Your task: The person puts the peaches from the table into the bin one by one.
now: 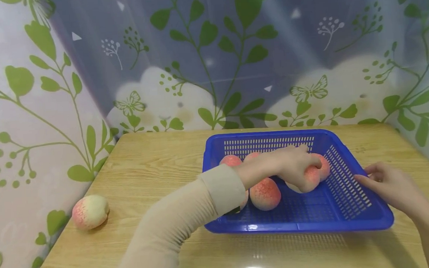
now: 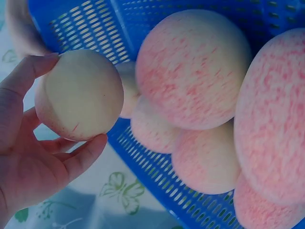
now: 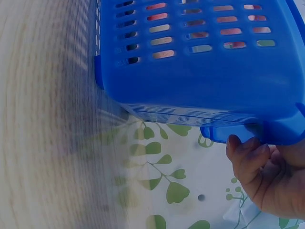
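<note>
My left hand (image 1: 293, 163) reaches into the blue plastic basket (image 1: 299, 227) and holds a pale, pink-blushed peach (image 1: 303, 182) between thumb and fingers. In the left wrist view, that peach (image 2: 78, 95) shows its cream side, with the fingertips around its edge. Another peach (image 1: 323, 166) lies behind it, toward the basket's right end. Several more, among them a redder peach (image 1: 265, 195), sit in the left half, partly covered by my forearm. My right hand (image 1: 393, 186) grips the basket's right rim; in the right wrist view its fingers (image 3: 250, 155) curl at the rim's edge.
A single peach (image 1: 90, 212) lies outside the basket, near the left edge of the wooden table (image 1: 157, 167). Leaf-patterned cloth (image 1: 180, 70) hangs behind the table and along its sides. Slotted walls surround the peaches in the basket.
</note>
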{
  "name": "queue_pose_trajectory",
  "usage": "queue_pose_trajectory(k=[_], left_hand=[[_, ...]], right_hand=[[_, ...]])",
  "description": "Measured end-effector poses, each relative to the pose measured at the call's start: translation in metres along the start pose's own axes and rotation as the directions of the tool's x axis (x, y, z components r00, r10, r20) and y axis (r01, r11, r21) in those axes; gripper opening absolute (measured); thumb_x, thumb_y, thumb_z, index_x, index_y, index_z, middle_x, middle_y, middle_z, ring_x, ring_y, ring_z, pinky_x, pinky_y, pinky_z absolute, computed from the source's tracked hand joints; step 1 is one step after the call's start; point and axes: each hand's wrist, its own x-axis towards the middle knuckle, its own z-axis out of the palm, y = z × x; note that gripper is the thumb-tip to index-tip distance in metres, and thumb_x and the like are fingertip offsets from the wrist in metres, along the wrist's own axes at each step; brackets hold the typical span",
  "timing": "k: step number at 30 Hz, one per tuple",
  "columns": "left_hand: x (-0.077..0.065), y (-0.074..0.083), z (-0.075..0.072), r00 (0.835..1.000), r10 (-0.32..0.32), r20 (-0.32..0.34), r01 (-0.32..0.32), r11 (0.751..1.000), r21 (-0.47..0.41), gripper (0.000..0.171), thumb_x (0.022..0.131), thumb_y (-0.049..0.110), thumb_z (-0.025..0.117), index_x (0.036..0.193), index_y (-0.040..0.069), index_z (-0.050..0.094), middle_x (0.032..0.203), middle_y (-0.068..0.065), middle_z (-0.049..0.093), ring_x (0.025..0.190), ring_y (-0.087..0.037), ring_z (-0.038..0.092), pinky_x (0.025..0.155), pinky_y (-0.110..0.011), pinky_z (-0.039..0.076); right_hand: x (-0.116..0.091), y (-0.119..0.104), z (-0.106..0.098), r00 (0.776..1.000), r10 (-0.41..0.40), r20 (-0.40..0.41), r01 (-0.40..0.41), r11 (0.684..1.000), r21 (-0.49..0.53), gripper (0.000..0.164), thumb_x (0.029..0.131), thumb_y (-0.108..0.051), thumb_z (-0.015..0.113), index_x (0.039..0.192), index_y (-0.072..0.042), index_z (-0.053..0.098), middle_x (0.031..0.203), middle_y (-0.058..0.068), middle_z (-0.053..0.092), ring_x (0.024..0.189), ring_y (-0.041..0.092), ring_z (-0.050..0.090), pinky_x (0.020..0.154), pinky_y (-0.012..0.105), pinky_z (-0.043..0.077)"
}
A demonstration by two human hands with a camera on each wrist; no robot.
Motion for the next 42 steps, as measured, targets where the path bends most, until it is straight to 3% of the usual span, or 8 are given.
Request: queue_pose_trajectory(k=[10, 16, 22, 27, 32, 39, 42], left_hand=[[0.017, 0.002, 0.017, 0.99, 0.024, 0.139, -0.028, 0.999, 0.022, 0.059, 0.08, 0.035, 0.065, 0.135, 0.032, 0.043, 0.128, 0.006, 0.036, 0.104, -0.005, 0.039, 0.083, -0.021, 0.037], [0.023, 0.008, 0.027, 0.976, 0.048, 0.213, -0.089, 0.978, 0.189, 0.061, 0.079, 0.034, 0.066, 0.136, 0.032, 0.044, 0.126, 0.008, 0.04, 0.106, -0.002, 0.035, 0.082, -0.021, 0.04], [0.025, 0.009, 0.031, 0.973, 0.058, 0.224, -0.109, 0.969, 0.223, 0.059, 0.079, 0.034, 0.066, 0.135, 0.031, 0.046, 0.126, 0.01, 0.042, 0.11, -0.001, 0.036, 0.085, -0.02, 0.04], [0.027, 0.01, 0.035, 0.974, 0.069, 0.215, -0.123, 0.962, 0.245, 0.057, 0.078, 0.032, 0.066, 0.132, 0.029, 0.049, 0.122, 0.013, 0.048, 0.103, -0.001, 0.041, 0.083, -0.019, 0.041], [0.028, 0.009, 0.038, 0.977, 0.02, 0.211, -0.072, 0.968, 0.24, 0.056, 0.078, 0.036, 0.065, 0.131, 0.031, 0.048, 0.12, 0.014, 0.049, 0.1, 0.0, 0.044, 0.081, -0.022, 0.042], [0.027, 0.006, 0.034, 0.969, -0.051, 0.243, -0.01, 0.97, 0.243, 0.067, 0.08, 0.043, 0.062, 0.141, 0.03, 0.037, 0.133, 0.012, 0.044, 0.115, -0.001, 0.042, 0.094, -0.02, 0.036], [0.026, 0.006, 0.033, 0.972, -0.052, 0.227, -0.005, 0.97, 0.242, 0.063, 0.08, 0.043, 0.062, 0.138, 0.029, 0.041, 0.13, 0.011, 0.047, 0.113, -0.003, 0.044, 0.092, -0.021, 0.037]], right_hand=[[0.0, 0.003, 0.002, 1.0, 0.006, 0.013, -0.006, 1.0, 0.001, 0.06, 0.092, -0.041, 0.052, 0.112, 0.016, 0.048, 0.094, 0.03, 0.061, 0.086, 0.042, 0.058, 0.064, 0.048, 0.047], [0.001, 0.004, 0.003, 1.0, -0.003, 0.006, 0.004, 1.0, -0.004, 0.059, 0.092, -0.04, 0.053, 0.11, 0.016, 0.049, 0.093, 0.029, 0.061, 0.086, 0.042, 0.058, 0.065, 0.049, 0.047], [0.001, 0.003, 0.002, 1.0, 0.004, 0.009, -0.004, 1.0, -0.004, 0.059, 0.092, -0.041, 0.052, 0.111, 0.016, 0.048, 0.092, 0.029, 0.061, 0.086, 0.042, 0.058, 0.065, 0.048, 0.047], [0.001, 0.002, 0.002, 1.0, 0.014, 0.01, -0.014, 1.0, -0.004, 0.06, 0.092, -0.041, 0.052, 0.11, 0.016, 0.048, 0.091, 0.028, 0.061, 0.084, 0.04, 0.059, 0.064, 0.047, 0.048], [0.002, 0.0, 0.002, 1.0, 0.02, 0.01, -0.02, 1.0, -0.004, 0.06, 0.093, -0.04, 0.052, 0.111, 0.017, 0.047, 0.092, 0.029, 0.061, 0.084, 0.04, 0.058, 0.064, 0.047, 0.047], [0.002, 0.002, 0.003, 1.0, 0.026, 0.017, -0.026, 1.0, 0.001, 0.062, 0.093, -0.042, 0.052, 0.112, 0.017, 0.047, 0.093, 0.029, 0.061, 0.084, 0.039, 0.059, 0.064, 0.046, 0.048], [0.002, 0.003, 0.003, 1.0, 0.024, 0.012, -0.024, 1.0, 0.006, 0.061, 0.092, -0.042, 0.052, 0.112, 0.017, 0.047, 0.09, 0.026, 0.062, 0.082, 0.037, 0.059, 0.062, 0.044, 0.048]])
